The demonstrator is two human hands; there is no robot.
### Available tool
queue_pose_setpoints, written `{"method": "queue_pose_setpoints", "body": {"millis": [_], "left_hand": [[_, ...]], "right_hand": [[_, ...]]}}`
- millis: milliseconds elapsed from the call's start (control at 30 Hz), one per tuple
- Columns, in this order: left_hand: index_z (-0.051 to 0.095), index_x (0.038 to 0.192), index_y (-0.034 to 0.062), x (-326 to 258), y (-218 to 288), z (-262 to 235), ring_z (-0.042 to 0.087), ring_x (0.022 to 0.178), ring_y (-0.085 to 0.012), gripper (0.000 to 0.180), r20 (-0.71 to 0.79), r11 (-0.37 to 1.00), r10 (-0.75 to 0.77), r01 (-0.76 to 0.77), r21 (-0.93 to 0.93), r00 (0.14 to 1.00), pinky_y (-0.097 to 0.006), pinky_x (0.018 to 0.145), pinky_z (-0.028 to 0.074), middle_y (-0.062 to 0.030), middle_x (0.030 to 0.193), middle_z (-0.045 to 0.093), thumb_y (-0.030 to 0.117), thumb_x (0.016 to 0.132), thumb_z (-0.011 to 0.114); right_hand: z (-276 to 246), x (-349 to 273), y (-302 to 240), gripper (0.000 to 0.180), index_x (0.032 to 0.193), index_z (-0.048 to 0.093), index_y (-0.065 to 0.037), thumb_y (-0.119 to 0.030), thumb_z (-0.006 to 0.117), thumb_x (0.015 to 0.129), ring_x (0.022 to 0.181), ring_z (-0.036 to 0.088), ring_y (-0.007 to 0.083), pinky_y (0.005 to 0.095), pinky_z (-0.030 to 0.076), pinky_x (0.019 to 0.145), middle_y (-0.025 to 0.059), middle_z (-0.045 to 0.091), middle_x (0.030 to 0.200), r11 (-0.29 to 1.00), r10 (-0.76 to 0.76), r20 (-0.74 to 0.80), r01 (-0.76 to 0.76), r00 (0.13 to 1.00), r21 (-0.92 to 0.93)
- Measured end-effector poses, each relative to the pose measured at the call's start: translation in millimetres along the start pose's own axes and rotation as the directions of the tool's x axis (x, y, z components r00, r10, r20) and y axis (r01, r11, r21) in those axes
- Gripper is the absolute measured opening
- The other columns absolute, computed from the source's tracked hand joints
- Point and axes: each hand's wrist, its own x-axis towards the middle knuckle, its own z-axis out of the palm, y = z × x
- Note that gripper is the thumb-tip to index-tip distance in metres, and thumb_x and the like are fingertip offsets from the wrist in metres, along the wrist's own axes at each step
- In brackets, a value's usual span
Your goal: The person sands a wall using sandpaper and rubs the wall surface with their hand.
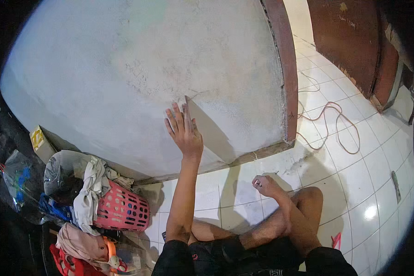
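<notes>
My left arm reaches up to the pale, patchy wall (138, 73). My left hand (185, 135) has its fingers stretched along a thin flat scraper-like blade (186, 115), seen nearly edge-on. The blade's tip is at the wall, beside a small crack and a rough patch of worn paint. Its handle is hidden by the hand. Lower and to the right, my right hand (267, 186) is closed above my bent leg. Something small and pale shows at its fingers, too little to name.
On the left stands a pink plastic basket (124, 207) heaped with cloth, among bags and a box (41, 142). An orange cable (338, 110) loops over the white tiles (372, 165). A brown door (349, 41) stands beyond the wall's brown edge (287, 83). A metal strip (396, 187) lies right.
</notes>
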Motion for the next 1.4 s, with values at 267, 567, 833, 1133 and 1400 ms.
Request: {"method": "queue_pose_setpoints", "body": {"millis": [267, 567, 833, 1133, 1400], "left_hand": [[0.037, 0.146, 0.0022, 1, 0, 14, 0.024, 0.145, -0.0343, 0.047, -0.01, 0.993, 0.024, -0.025, -0.117, 1.0, -0.049, 0.117, 0.02, -0.0142, 0.154, 0.034, 0.018, 0.102, 0.041], [0.036, 0.146, 0.001, 4, 8, 17, 0.029, 0.143, -0.0345, 0.049, -0.038, 0.998, 0.013, -0.015, -0.059, 0.999, -0.049, 0.116, 0.023, -0.0158, 0.151, 0.037, 0.024, 0.103, 0.041], [0.039, 0.145, 0.002, 5, 11, 16, 0.029, 0.143, -0.0343, 0.048, -0.076, 0.998, -0.014, 0.009, -0.066, 0.997, -0.049, 0.116, 0.021, -0.016, 0.149, 0.039, 0.023, 0.102, 0.042], [0.033, 0.147, -0.0003, 9, 17, 5, 0.023, 0.144, -0.0375, 0.049, -0.022, 0.99, -0.018, 0.015, -0.143, 1.0, -0.049, 0.116, 0.02, -0.0191, 0.152, 0.033, 0.02, 0.103, 0.038], [0.032, 0.148, 0.001, -58, 54, -65, 0.035, 0.139, -0.0337, 0.051, 0.717, -0.19, -0.272, 0.694, -0.694, 0.642, -0.048, 0.114, 0.025, -0.0168, 0.152, 0.036, 0.028, 0.104, 0.035]], "right_hand": [[2, 3, 5, 0.019, 0.099, 0.065, -0.007, -0.021, 0.066, 0.085, 0.087, 0.067, 0.0341, 0.0456, 0.052, 0.078, 0.017, 0.069, 0.092, 0.992, -0.03, 0.02, 0.032, 0.999, -0.123], [13, -3, 23, 0.023, 0.101, 0.065, -0.007, -0.023, 0.066, 0.084, 0.09, 0.065, 0.0369, 0.0457, 0.051, 0.082, 0.0177, 0.068, 0.092, 0.982, -0.057, 0.084, 0.071, 0.995, -0.174], [23, 6, 41, 0.032, 0.113, 0.061, -0.014, -0.03, 0.065, 0.086, 0.108, 0.059, 0.0391, 0.0486, 0.047, 0.094, 0.0222, 0.062, 0.114, 0.964, 0.057, 0.247, 0.011, 0.967, -0.266], [18, -2, 25, 0.029, 0.11, 0.064, -0.009, -0.025, 0.065, 0.086, 0.1, 0.063, 0.036, 0.0457, 0.049, 0.091, 0.019, 0.067, 0.105, 0.957, 0.076, 0.229, -0.007, 0.97, -0.289], [-3, 7, -18, 0.022, 0.097, 0.066, -0.002, -0.023, 0.064, 0.09, 0.078, 0.066, 0.0298, 0.0412, 0.052, 0.071, 0.0162, 0.069, 0.086, 0.998, -0.058, -0.191, 0.055, 0.98, -0.022]]}}
